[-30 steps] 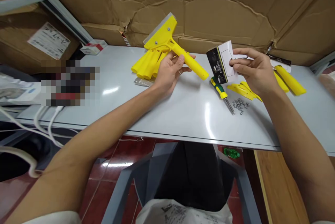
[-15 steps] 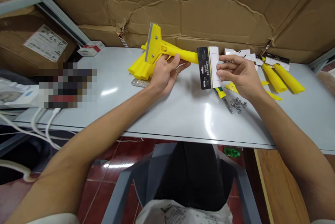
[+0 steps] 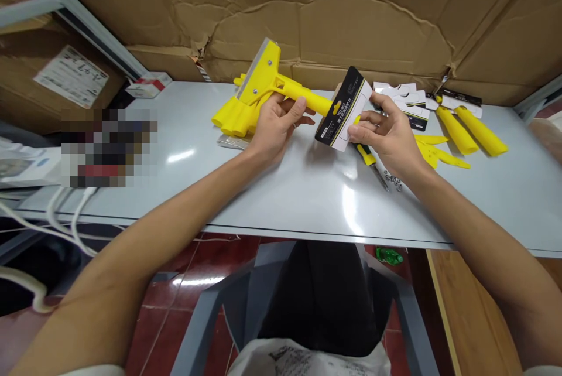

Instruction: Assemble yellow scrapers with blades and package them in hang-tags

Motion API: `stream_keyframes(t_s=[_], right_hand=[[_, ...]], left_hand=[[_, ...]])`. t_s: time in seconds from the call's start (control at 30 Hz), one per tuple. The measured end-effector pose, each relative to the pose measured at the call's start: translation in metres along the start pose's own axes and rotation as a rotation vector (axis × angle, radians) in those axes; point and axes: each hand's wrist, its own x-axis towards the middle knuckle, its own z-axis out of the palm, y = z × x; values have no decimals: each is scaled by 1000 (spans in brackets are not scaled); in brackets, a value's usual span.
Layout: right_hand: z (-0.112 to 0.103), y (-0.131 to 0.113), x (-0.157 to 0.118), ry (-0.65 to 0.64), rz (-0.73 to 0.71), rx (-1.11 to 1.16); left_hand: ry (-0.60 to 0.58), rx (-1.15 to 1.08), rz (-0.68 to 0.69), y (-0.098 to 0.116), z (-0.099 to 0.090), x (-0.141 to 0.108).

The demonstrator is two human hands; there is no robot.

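Observation:
A yellow scraper (image 3: 264,74) with a metal blade edge and two screws is held at its handle by my left hand (image 3: 278,124), head up and to the left. My right hand (image 3: 389,136) pinches a black and white card (image 3: 345,108), which is tilted at the end of the scraper's handle; a bit of yellow shows through the card's slot. Behind my left hand lie several yellow handles (image 3: 235,121). Below my right hand are a yellow and green screwdriver (image 3: 366,155) and small screws (image 3: 392,180), partly hidden by the hand.
On the table (image 3: 272,200), more cards (image 3: 401,95), yellow flat pieces (image 3: 439,153) and two yellow handles (image 3: 483,130) lie at the right. A small box (image 3: 149,84) stands back left, near white cables (image 3: 79,212). Cardboard (image 3: 329,30) lines the back.
The scraper's head has turned clockwise. The card has tilted and shifted slightly left, with its slot now at the handle's end. My right hand has moved left and a little down with it.

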Motion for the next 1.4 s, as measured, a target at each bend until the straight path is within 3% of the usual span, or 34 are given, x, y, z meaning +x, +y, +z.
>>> stream_keyframes(t_s=[0.3,0.53,0.77,0.97,1.03,1.4], right_hand=[[18,-13,-14,-74,101,123],[18,-18,-19,-331,248,122],[13,-18,-13,-116,135,132],[9,-16,-10,29,73,81],[10,-15,-11,34,75,64],[22,-13,-15,14,121,107]], left_hand=[[-52,120,62,2,11,-6],[-95,60,9,13,17,-14],[-67,-72,-173,25,19,-11],[-313,-54,-267,21,19,-18],[-343,-42,-287,23,23,-22],[-111,-3,-183,22,24,-20]])
